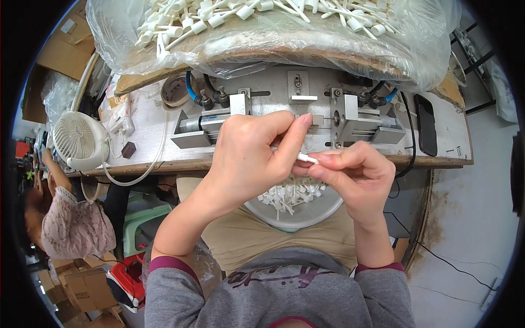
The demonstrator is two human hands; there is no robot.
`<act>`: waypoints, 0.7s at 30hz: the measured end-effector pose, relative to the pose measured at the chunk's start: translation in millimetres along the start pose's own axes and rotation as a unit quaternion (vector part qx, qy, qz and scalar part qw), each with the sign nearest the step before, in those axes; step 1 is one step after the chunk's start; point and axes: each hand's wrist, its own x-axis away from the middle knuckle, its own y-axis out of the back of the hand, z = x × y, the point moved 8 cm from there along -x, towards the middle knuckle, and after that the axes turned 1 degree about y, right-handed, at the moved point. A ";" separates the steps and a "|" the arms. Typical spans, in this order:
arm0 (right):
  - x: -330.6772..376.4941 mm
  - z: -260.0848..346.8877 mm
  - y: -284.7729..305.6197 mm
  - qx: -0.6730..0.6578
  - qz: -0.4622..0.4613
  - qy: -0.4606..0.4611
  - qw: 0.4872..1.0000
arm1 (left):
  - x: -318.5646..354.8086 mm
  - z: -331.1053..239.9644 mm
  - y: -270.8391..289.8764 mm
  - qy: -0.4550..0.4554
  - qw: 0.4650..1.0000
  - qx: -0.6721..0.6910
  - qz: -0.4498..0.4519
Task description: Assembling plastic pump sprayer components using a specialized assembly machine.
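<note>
At centre, right hand pinches white stick by its 4-o'clock end, likely for fine control; left hand curls at its 10-o'clock end, grip hidden, cannot tell. Bowl at 6 o'clock, presumably for short reach.

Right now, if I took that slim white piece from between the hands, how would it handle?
The white piece is slim and held in a pinch by the right hand, so it's probably light. Its straight visible part suggests stiffness, though the left hand may hide more. It looks smooth, so might slip.
</note>
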 end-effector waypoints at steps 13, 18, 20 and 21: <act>-36.8 -14.6 9.3 -0.083 0.022 -0.162 0.983 | -3.4 -18.7 3.7 -0.069 0.997 0.024 0.034; -85.2 4.9 4.4 0.011 0.157 -0.161 0.974 | 10.5 -11.4 19.0 -0.023 0.994 0.092 0.060; -111.7 21.1 0.4 0.177 0.143 -0.047 0.973 | 19.8 -12.9 23.7 -0.027 0.999 0.010 0.018; -130.1 31.4 3.8 0.286 0.106 0.040 0.952 | 24.4 -11.9 22.7 -0.040 0.999 -0.011 -0.002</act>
